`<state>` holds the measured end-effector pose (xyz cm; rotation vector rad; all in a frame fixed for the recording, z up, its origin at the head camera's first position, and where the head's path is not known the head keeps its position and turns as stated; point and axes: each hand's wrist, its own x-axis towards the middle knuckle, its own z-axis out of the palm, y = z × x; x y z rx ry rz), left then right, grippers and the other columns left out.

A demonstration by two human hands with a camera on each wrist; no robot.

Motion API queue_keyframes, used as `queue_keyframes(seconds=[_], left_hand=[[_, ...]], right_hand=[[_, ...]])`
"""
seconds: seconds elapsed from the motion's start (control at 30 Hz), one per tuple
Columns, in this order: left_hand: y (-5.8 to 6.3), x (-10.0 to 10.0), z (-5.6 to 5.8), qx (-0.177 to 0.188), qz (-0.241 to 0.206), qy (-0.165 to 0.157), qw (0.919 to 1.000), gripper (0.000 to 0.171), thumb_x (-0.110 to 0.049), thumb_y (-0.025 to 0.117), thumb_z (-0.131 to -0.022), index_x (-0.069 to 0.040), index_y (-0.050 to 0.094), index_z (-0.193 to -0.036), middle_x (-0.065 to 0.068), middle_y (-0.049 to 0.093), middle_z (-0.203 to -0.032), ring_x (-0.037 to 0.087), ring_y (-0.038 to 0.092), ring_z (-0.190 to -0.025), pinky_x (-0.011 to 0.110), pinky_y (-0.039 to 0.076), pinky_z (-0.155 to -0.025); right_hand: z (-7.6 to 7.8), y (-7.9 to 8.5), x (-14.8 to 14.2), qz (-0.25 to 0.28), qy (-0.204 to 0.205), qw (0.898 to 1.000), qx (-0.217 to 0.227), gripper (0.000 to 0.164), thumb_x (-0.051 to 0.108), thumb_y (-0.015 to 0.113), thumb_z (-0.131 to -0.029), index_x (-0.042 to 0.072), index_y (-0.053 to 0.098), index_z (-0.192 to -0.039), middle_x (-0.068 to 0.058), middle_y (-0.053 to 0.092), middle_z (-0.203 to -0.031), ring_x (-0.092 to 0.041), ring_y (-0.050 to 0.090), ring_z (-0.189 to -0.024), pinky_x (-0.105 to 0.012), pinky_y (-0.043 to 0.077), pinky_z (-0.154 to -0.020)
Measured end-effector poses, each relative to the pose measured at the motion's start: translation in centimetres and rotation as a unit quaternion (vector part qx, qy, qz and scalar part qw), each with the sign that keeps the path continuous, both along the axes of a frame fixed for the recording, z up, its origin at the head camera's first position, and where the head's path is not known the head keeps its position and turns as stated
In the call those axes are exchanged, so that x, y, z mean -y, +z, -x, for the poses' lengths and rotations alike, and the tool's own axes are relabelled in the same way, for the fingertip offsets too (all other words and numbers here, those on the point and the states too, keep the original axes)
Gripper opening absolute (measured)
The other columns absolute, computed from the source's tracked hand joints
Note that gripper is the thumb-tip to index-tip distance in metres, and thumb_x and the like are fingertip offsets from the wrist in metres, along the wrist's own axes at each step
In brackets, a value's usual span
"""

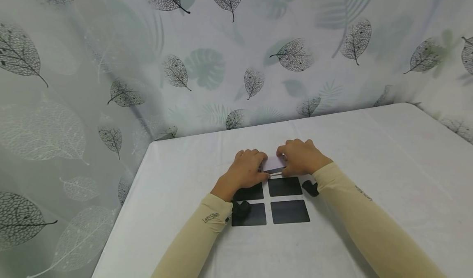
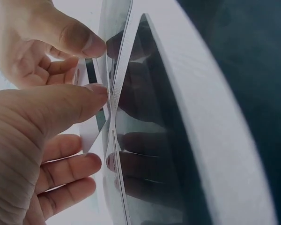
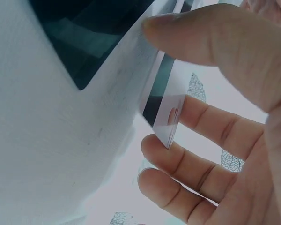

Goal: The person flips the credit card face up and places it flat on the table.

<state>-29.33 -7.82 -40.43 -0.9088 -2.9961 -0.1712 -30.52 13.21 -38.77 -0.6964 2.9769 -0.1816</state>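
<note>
Both hands meet over a pale lilac-white card [image 1: 274, 162] with a dark band along its near side. My left hand [image 1: 245, 169] holds its left end, thumb in front and fingers behind. At the other end, my right hand [image 1: 301, 157] pinches it between thumb and fingers. The right wrist view shows the card [image 3: 174, 96] tilted up off the white cloth, its dark stripe facing the thumb. Just nearer lies a glossy black card [image 1: 284, 187], flat on the table. In the left wrist view, a black card [image 2: 150, 136] reflects the fingers.
Black cards lie in two rows, with another black card [image 1: 290, 211] at the near right and one [image 1: 256, 218] at the near left, partly behind the left wrist's black device [image 1: 242, 209]. A white cloth covers the table [image 1: 369, 155]. Leaf-patterned curtains [image 1: 229, 56] hang behind.
</note>
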Motion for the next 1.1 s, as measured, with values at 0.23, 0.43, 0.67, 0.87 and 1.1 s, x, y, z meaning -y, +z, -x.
queue_keyframes(seconds=[0.23,0.43,0.67,0.87,1.1], left_hand=[[0.1,-0.2,-0.2,-0.008,0.013,0.006,0.9999,0.061,-0.046,0.076,-0.093,-0.014,0.059,-0.142,0.004,0.064,-0.131,0.023,0.059,-0.119,0.051,0.038,-0.116],[0.4,-0.3,-0.3,-0.024,0.026,0.013,0.9993,0.061,-0.044,0.075,-0.093,-0.013,0.059,-0.143,0.005,0.062,-0.133,0.023,0.058,-0.121,0.049,0.037,-0.117],[0.6,-0.3,-0.4,-0.047,0.03,0.009,0.9984,0.059,-0.048,0.074,-0.092,-0.014,0.061,-0.138,0.003,0.062,-0.128,0.022,0.057,-0.119,0.048,0.037,-0.117],[1.0,-0.2,-0.5,-0.055,0.023,0.003,0.9982,0.057,-0.048,0.073,-0.092,-0.013,0.062,-0.136,0.003,0.062,-0.127,0.022,0.058,-0.119,0.048,0.038,-0.117],[1.3,-0.1,-0.5,-0.052,-0.001,-0.005,0.9986,0.055,-0.046,0.074,-0.091,-0.014,0.063,-0.133,0.003,0.062,-0.127,0.023,0.057,-0.119,0.047,0.038,-0.116]], right_hand=[[-0.2,0.2,0.0,0.004,0.014,1.0,-0.018,0.036,0.035,0.085,-0.074,0.019,0.071,-0.102,0.001,0.058,-0.085,-0.024,0.058,-0.085,-0.055,0.046,-0.076],[-0.4,0.3,0.1,0.004,0.016,1.0,-0.024,0.04,0.036,0.084,-0.075,0.017,0.073,-0.108,0.001,0.06,-0.084,-0.024,0.059,-0.086,-0.056,0.046,-0.078],[-0.4,0.3,0.1,0.0,0.015,1.0,-0.025,0.039,0.04,0.084,-0.075,0.019,0.072,-0.106,0.002,0.061,-0.083,-0.025,0.059,-0.086,-0.057,0.046,-0.078],[-0.6,0.4,0.2,0.01,0.013,1.0,-0.019,0.041,0.041,0.084,-0.076,0.019,0.073,-0.109,0.003,0.061,-0.083,-0.025,0.06,-0.088,-0.057,0.047,-0.079],[-0.6,0.4,0.1,0.027,0.026,0.999,-0.035,0.039,0.04,0.084,-0.075,0.018,0.075,-0.106,0.004,0.061,-0.084,-0.024,0.059,-0.087,-0.057,0.048,-0.077]])
